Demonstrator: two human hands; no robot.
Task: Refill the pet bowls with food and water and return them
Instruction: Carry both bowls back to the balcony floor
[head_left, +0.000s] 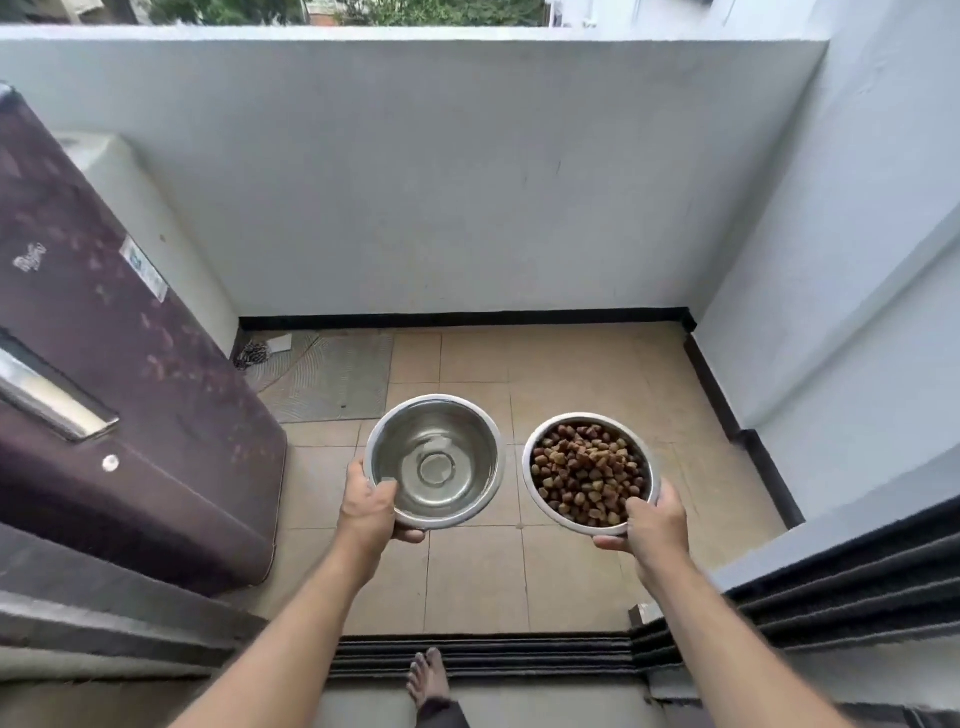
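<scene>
Balcony floor (571, 374), tan tile, fills the centre of the frame, walled by a white parapet (415, 182) across the top and right; a dark maroon appliance (130, 364) takes the left side, and a grey mat (332, 379) lies on the tiles at centre left, just past it. Water bowl (435, 460), steel, at centre frame and carried above the floor: clear water visible inside, so refill judged done. Food bowl (590, 474), steel, just right of it, well filled with brown kibble (587, 470); also judged done. Left hand (371, 512) grasps the water bowl's near rim, thumb over the edge. Right hand (652, 527) grasps the food bowl's near rim likewise. Remaining: set both bowls down at their spot; which spot cannot be told, likely by the mat. A bare foot (428, 675) at the threshold, bottom centre.
</scene>
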